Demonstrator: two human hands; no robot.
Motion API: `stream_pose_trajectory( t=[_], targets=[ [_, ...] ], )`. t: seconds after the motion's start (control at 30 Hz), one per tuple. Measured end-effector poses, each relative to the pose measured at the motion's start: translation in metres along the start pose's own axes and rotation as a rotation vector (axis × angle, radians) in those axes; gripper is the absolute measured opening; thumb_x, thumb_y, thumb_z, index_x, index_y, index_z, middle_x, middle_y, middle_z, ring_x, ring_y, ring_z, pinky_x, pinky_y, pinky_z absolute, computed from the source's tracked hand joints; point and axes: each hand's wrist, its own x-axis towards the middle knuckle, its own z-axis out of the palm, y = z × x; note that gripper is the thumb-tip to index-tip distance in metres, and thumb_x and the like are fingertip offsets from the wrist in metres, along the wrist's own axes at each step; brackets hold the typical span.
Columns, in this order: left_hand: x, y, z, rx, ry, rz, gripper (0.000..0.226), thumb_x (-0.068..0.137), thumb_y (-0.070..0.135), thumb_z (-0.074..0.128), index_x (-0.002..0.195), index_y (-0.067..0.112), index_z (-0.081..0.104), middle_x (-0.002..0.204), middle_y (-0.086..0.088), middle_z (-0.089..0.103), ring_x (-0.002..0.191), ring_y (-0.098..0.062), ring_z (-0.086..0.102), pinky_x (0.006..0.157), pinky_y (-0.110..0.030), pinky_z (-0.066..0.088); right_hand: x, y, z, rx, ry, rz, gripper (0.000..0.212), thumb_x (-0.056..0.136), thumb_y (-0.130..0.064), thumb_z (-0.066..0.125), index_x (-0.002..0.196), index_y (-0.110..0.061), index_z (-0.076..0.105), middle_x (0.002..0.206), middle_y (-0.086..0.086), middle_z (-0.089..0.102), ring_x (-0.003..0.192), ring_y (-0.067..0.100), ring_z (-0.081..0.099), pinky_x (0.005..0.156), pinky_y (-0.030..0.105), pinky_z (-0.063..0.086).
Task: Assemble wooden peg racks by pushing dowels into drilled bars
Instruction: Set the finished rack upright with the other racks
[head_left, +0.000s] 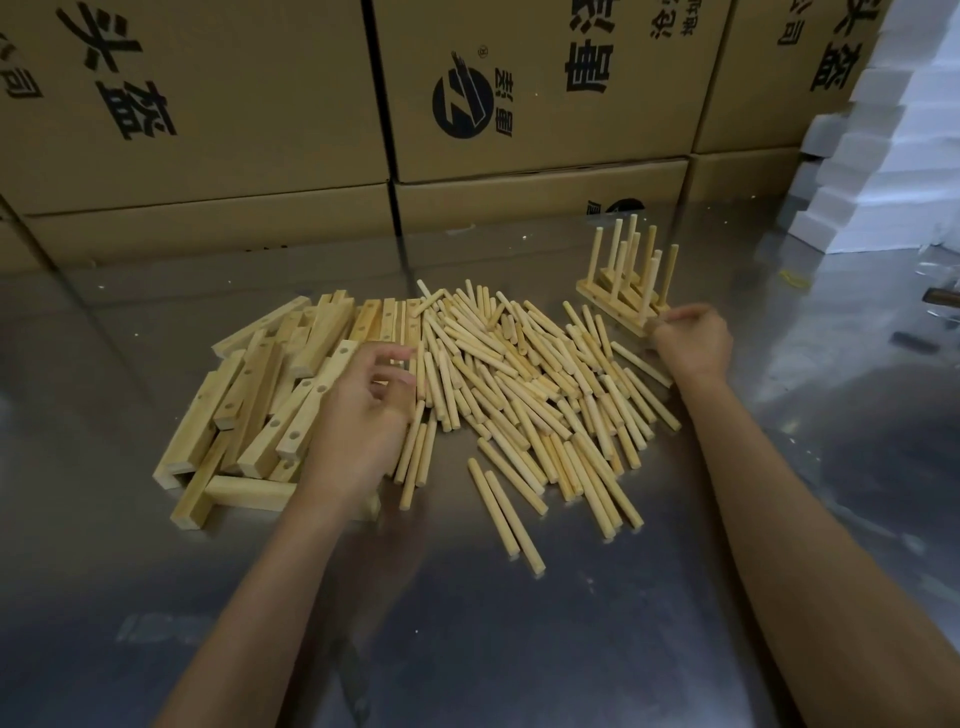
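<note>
**Finished rack set aside, next bar to be picked**

The finished racks stand far right; the nearest bar end is pinched by the right hand. The left hand hovers with loosely curled, empty fingers between drilled bars and loose dowels. One bar should be lifted holes-up, so dowels can be pushed in squarely.

Pale matt wooden dowels on glossy metal table.

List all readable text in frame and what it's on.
"头盔", turned sideways: left carton and right carton.
"®" beside a round logo: middle carton.
Other carton characters: cut off or unreadable.
Dowels, drilled bars: no text.
</note>
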Motion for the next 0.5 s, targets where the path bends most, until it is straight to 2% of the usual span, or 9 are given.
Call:
stream_pose_trajectory(
  t=[0.1, 0.2, 0.27, 0.33, 0.4, 0.5],
  targets=[
    [0.004, -0.002, -0.013, 0.158, 0.079, 0.064, 0.027, 0.099, 0.008, 0.050, 0.111, 0.029, 0.063, 0.104, 0.013, 0.064, 0.089, 0.004, 0.058, 0.076, -0.022, 0.046, -0.014, -0.006, -0.002, 0.003, 0.085, -0.054, 0.018, 0.090, -0.016, 0.066, 0.108, -0.015, 0.061, 0.100, 0.003, 0.065, 0.097, 0.022, 0.064, 0.084, 0.037, 0.053],
    [0.008, -0.005, -0.030, 0.384, 0.200, 0.118, 0.025, 0.095, 0.006, 0.054, 0.113, 0.021, 0.065, 0.110, 0.006, 0.063, 0.109, -0.017, 0.057, 0.095, -0.042, 0.049, -0.042, -0.028, 0.003, -0.076, 0.103, -0.265, 0.012, 0.093, -0.017, 0.061, 0.104, -0.016, 0.062, 0.085, -0.005, 0.064, 0.084, 0.018, 0.065, 0.078, 0.037, 0.055],
    [0.011, -0.008, -0.041, 0.558, 0.266, 0.120, 0.023, 0.091, 0.008, 0.059, 0.110, 0.015, 0.069, 0.111, -0.004, 0.066, 0.112, -0.027, 0.054, 0.098, -0.049, 0.045, -0.071, -0.043, 0.013, -0.079, 0.038, -0.425, 0.009, 0.092, -0.016, 0.059, 0.100, -0.018, 0.062, 0.074, -0.013, 0.058, 0.070, 0.007, 0.060, 0.067, 0.027, 0.052],
    [0.012, -0.011, -0.048, 0.656, 0.253, 0.050, 0.018, 0.088, 0.017, 0.063, 0.103, 0.014, 0.073, 0.110, -0.008, 0.069, 0.112, -0.032, 0.052, 0.098, -0.049, 0.043, -0.105, -0.053, 0.025, -0.089, -0.070, -0.562, 0.008, 0.091, -0.015, 0.059, 0.096, -0.021, 0.061, 0.071, -0.015, 0.056, 0.064, -0.001, 0.055, 0.060, 0.017, 0.042],
    [0.012, -0.012, -0.050, 0.706, 0.216, -0.025, 0.018, 0.086, 0.025, 0.067, 0.099, 0.016, 0.073, 0.111, -0.006, 0.068, 0.114, -0.031, 0.051, 0.099, -0.047, 0.041, -0.135, -0.057, 0.037, -0.109, -0.185, -0.673, 0.008, 0.089, -0.016, 0.059, 0.093, -0.023, 0.061, 0.070, -0.014, 0.057, 0.061, -0.001, 0.054, 0.060, 0.019, 0.040],
    [0.011, -0.015, -0.047, 0.770, 0.218, -0.025, 0.023, 0.086, 0.026, 0.069, 0.105, 0.013, 0.071, 0.116, -0.010, 0.065, 0.116, -0.032, 0.049, 0.099, -0.046, 0.037, -0.165, -0.060, 0.049, -0.092, -0.315, -0.739, 0.009, 0.089, -0.015, 0.059, 0.094, -0.021, 0.064, 0.075, -0.010, 0.062, 0.062, 0.004, 0.055, 0.064, 0.030, 0.049]
  ],
)
